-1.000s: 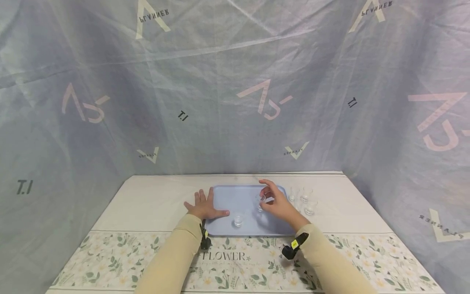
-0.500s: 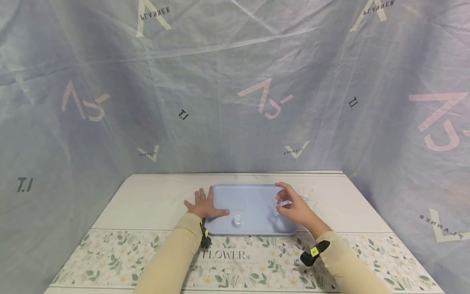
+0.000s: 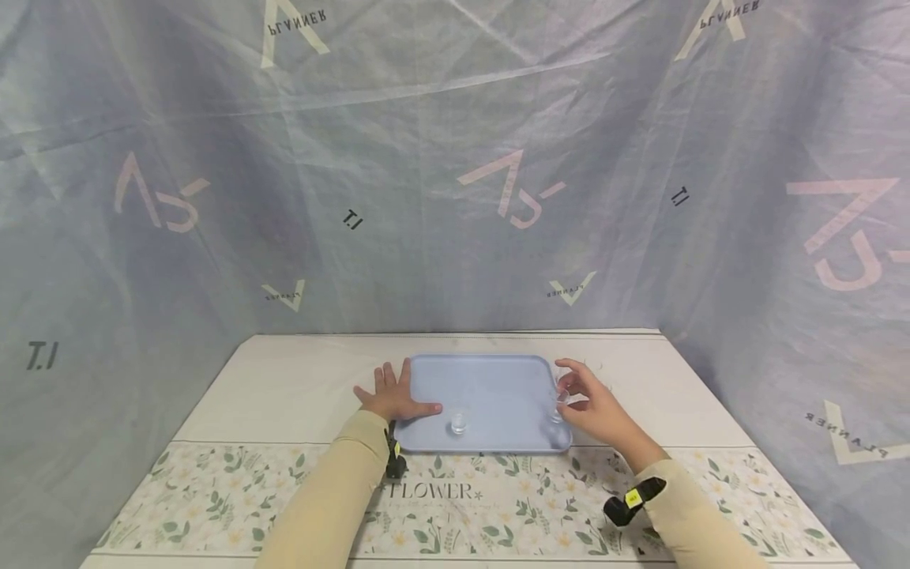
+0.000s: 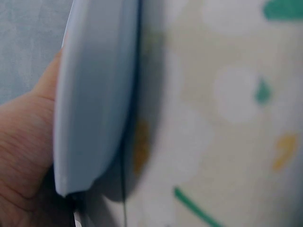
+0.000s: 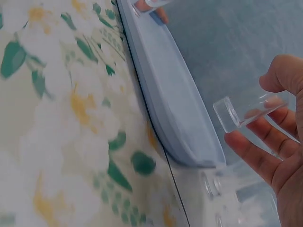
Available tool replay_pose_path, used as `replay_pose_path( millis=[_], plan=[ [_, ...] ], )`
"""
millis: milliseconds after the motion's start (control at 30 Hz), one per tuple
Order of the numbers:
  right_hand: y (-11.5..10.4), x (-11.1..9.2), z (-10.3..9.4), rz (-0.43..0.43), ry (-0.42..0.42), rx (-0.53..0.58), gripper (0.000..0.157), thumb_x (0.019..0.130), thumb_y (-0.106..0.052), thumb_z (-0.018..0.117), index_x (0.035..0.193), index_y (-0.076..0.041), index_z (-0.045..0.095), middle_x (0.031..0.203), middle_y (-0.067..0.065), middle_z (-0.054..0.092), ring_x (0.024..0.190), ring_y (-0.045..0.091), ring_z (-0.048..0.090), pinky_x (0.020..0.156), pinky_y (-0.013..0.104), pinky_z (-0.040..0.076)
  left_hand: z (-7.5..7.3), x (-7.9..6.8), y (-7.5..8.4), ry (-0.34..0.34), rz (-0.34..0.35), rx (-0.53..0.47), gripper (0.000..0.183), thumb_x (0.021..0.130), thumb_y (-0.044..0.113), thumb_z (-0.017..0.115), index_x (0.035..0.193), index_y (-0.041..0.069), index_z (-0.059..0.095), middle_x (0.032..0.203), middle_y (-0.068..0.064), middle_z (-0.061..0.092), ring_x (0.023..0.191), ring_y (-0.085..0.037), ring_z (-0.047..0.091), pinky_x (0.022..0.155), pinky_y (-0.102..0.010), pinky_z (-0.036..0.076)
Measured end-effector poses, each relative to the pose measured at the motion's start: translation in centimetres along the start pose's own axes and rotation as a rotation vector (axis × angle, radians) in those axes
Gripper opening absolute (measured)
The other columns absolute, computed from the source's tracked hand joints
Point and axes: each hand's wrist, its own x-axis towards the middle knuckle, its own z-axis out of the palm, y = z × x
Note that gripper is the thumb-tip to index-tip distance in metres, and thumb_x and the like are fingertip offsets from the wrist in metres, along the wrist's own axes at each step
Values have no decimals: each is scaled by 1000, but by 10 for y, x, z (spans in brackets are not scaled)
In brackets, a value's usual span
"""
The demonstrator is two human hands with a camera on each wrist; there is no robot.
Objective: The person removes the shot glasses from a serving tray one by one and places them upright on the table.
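My right hand (image 3: 597,409) pinches a small clear shot glass (image 5: 228,115) between thumb and fingers, with the glass's thick base pointing down. It hovers by the right edge of a light blue tray (image 3: 498,395). My left hand (image 3: 395,400) lies with fingers spread at the tray's left edge, its thumb reaching over the rim. Another clear shot glass (image 3: 458,423) stands on the tray near the front, just right of that thumb. In the left wrist view, the tray's side hides most of the left hand.
More clear glasses (image 5: 212,183) stand on the table right of the tray, mostly hidden behind my right hand in the head view. The tablecloth (image 3: 455,521) has a floral band in front. A grey printed sheet (image 3: 441,237) encloses the back and sides.
My right hand has moved right with the shot glass, from over the tray to its right edge. The left hand and the glass on the tray have kept their places.
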Motion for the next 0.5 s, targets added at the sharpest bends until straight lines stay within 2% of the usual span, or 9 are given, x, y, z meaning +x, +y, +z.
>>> replay_pose_path(
  millis=[267,400,500],
  plan=[
    [8,-12,-15,-13,20,-13,75,82,13,71,147,-10,42,104,12,60,93,25,64,76,36,60,2,4,-1,-8,-3,9,125,76,76,69,164,14,6,166,-29,-1,153,-46,-2,108,-81,0],
    [-13,-16,-22,-2,22,-3,72,82,16,69,146,-3,41,104,20,59,92,35,64,76,39,60,11,15,-7,-14,-7,-1,130,73,81,67,164,16,1,166,-28,-7,153,-43,-8,107,-80,-7],
    [-28,-20,-26,7,24,-12,70,82,17,68,145,1,41,104,24,58,92,39,64,77,41,60,10,14,-6,-13,-9,-4,130,71,82,67,164,16,4,166,-28,-4,154,-43,-6,107,-79,-8]
  ],
)
